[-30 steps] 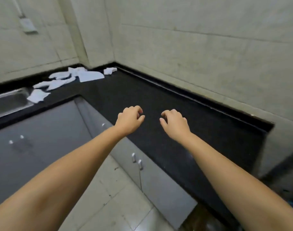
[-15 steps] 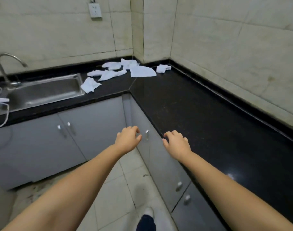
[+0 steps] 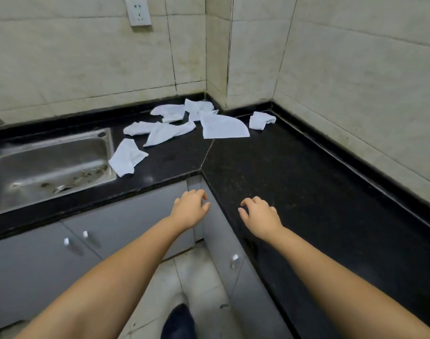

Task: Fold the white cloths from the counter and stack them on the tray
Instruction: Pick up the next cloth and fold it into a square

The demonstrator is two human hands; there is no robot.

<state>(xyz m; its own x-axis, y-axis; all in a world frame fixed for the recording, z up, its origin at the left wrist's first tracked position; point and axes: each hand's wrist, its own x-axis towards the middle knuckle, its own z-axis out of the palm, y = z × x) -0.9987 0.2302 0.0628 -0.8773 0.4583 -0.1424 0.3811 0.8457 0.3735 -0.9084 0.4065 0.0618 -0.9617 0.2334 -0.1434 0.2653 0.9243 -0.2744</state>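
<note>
Toward twelve o'clock from both hands, the white cloths [image 3: 184,128] lie scattered in the black counter [image 3: 294,172] corner, well apart from loosely curled, empty fingers [image 3: 248,201]. Left hand [image 3: 190,209] sits slightly nearer than right hand [image 3: 260,216]. Since before, the cloths loom closer. No tray shows.

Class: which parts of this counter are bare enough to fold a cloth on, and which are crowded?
Bare: the counter run along the right wall, ahead of the right hand. Crowded: the corner, where cloths lie scattered toward the sink.
</note>
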